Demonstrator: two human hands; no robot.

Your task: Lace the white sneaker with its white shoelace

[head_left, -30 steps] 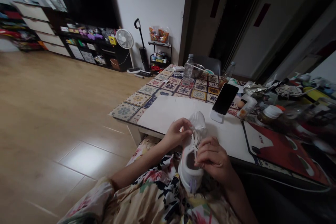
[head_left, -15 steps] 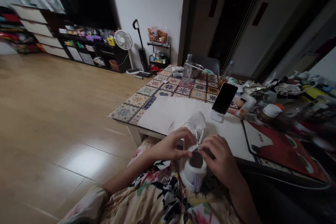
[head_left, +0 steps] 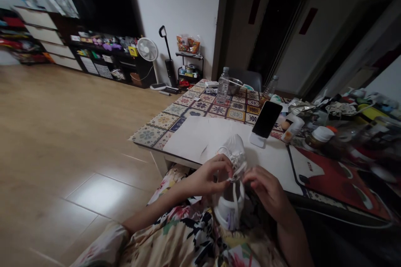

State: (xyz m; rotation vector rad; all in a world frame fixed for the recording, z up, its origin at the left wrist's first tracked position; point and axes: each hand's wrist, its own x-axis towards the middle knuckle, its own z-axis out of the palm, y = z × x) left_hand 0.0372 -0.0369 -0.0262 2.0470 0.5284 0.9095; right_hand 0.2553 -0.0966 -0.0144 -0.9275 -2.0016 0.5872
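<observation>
A white sneaker [head_left: 230, 212] rests on my lap with its heel toward me and its toe up by the table edge. My left hand [head_left: 214, 175] pinches the white shoelace [head_left: 240, 170] at the top of the lacing, thumb and forefinger nearly together. On the other side of the shoe, my right hand [head_left: 265, 185] has curled fingers with their tips at the lace; the exact grip is partly hidden. One strand of lace hangs down over the shoe's opening toward the heel.
White sheets [head_left: 194, 135] cover the near part of the patterned table [head_left: 148, 133]. A phone [head_left: 267, 120] leans on a white stand. Farther back are a plastic bottle [head_left: 223, 85] and a metal bowl [head_left: 234, 87]. A red-and-white case [head_left: 335, 179] and cluttered jars lie at right.
My right hand has moved slightly right, away from my left hand. A lace strand now falls across the shoe's opening. My left hand stays at the lacing.
</observation>
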